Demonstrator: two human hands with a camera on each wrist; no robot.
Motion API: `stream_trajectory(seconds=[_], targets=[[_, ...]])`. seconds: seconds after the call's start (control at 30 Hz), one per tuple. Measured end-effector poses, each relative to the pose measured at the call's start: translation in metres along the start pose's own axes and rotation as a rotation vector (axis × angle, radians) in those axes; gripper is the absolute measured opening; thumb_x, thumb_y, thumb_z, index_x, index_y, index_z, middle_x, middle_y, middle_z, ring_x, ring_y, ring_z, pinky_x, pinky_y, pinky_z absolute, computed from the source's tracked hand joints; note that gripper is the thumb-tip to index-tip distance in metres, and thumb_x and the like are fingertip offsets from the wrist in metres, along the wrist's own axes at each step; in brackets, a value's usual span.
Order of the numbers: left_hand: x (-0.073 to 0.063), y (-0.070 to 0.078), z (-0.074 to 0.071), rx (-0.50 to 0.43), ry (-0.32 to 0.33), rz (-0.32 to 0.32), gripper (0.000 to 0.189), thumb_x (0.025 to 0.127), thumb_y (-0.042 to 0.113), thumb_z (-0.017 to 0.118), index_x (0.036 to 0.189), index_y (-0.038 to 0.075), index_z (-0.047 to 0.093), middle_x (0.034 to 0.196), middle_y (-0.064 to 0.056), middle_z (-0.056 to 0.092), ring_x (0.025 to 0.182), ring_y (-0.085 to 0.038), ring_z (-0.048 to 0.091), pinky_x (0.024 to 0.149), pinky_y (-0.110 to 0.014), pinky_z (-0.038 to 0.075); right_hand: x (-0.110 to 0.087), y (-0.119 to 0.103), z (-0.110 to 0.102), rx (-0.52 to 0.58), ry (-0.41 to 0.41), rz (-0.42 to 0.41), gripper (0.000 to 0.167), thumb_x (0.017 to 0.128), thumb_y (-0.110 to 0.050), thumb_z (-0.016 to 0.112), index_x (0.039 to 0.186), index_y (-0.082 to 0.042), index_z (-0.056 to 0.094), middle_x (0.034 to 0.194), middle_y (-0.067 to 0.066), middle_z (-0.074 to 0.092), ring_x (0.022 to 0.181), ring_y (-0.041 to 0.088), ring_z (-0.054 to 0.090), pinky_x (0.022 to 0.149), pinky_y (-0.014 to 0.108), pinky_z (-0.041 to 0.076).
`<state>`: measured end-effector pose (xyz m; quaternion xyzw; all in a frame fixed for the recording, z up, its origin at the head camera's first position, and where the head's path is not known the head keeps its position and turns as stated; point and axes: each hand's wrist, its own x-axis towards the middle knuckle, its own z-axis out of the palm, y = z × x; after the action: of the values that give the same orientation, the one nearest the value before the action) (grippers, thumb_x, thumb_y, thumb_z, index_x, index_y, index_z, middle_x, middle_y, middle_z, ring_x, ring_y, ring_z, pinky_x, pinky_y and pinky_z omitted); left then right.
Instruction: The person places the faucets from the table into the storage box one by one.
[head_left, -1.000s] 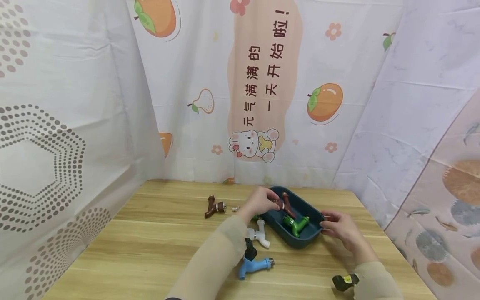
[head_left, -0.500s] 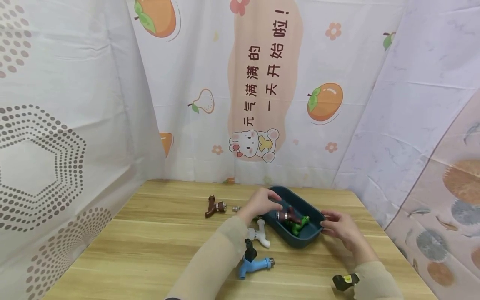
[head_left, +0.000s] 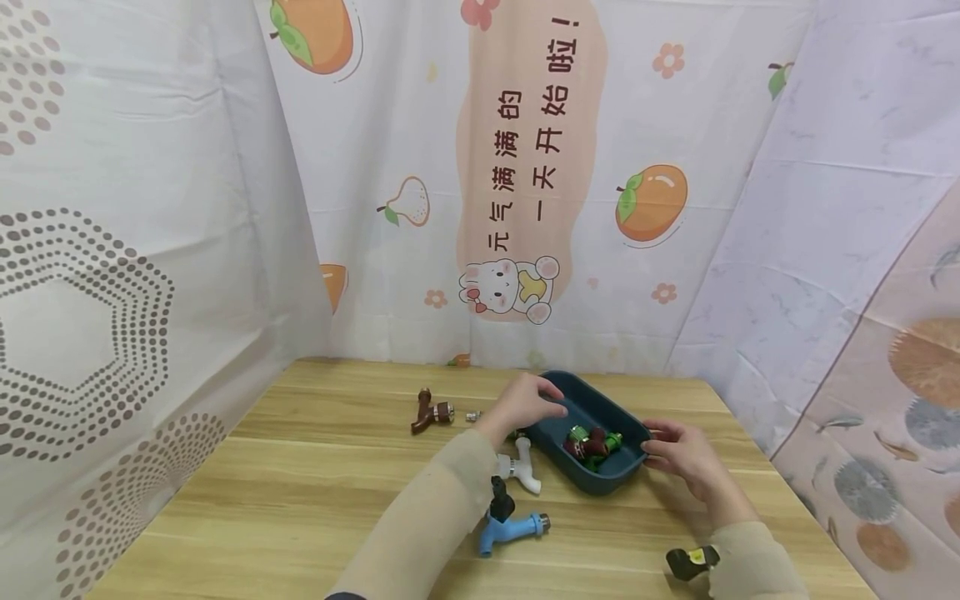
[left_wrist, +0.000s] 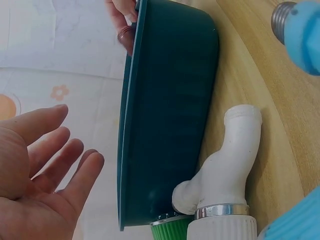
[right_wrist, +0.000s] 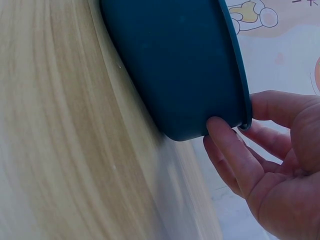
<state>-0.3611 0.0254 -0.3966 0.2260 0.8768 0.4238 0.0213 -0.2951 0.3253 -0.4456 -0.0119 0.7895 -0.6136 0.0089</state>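
Note:
A dark teal plastic tub (head_left: 551,442) stands on the table, holding a green faucet (head_left: 613,441) and a dark red-brown faucet (head_left: 597,442) that overlap near its close end. My left hand (head_left: 520,408) hovers at the tub's left rim, its fingers spread and nothing between them; the left wrist view shows the palm and loose fingers (left_wrist: 82,175). At the right end, my right hand (head_left: 678,450) holds the tub by its rim and outer wall, fingertips on both (right_wrist: 275,155). A white faucet (head_left: 523,468) lies just left of the tub, partly hidden by the left forearm.
A blue faucet (head_left: 513,528) with a black handle (head_left: 501,498) lies closer to me. Another brown faucet (head_left: 431,412) and a small metal fitting (head_left: 473,416) are at the back left. A black object with a yellow label (head_left: 692,562) sits by the right sleeve. Patterned curtains enclose the table.
The red-brown faucet has left my left hand's fingers and dropped into the tub, tipping over onto the green faucet. The left fingers have opened; the right hand stays at the tub's end.

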Motion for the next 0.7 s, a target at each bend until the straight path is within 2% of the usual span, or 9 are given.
stream_trajectory(seconds=[0.4, 0.7], targets=[[-0.0004, 0.0005, -0.0017, -0.003, -0.006, -0.005, 0.016, 0.09, 0.026, 0.08, 0.104, 0.019, 0.078, 0.106, 0.007, 0.07, 0.099, -0.012, 0.062, 0.088, -0.033, 0.052, 0.0004, -0.0009, -0.0008, 0.002, -0.004, 0.006, 0.053, 0.094, 0.006, 0.064, 0.14, 0.02, 0.042, 0.131, 0.039, 0.051, 0.1, 0.022, 0.067, 0.083, 0.039, 0.059], [-0.0023, 0.0005, -0.0052, -0.018, -0.021, -0.005, 0.018, 0.09, 0.027, 0.08, 0.106, 0.019, 0.077, 0.104, 0.008, 0.069, 0.095, -0.011, 0.063, 0.085, -0.032, 0.053, 0.0001, -0.0005, -0.0009, -0.003, -0.007, 0.005, 0.053, 0.094, 0.006, 0.064, 0.141, 0.02, 0.042, 0.131, 0.038, 0.051, 0.1, 0.02, 0.066, 0.084, 0.039, 0.059]])
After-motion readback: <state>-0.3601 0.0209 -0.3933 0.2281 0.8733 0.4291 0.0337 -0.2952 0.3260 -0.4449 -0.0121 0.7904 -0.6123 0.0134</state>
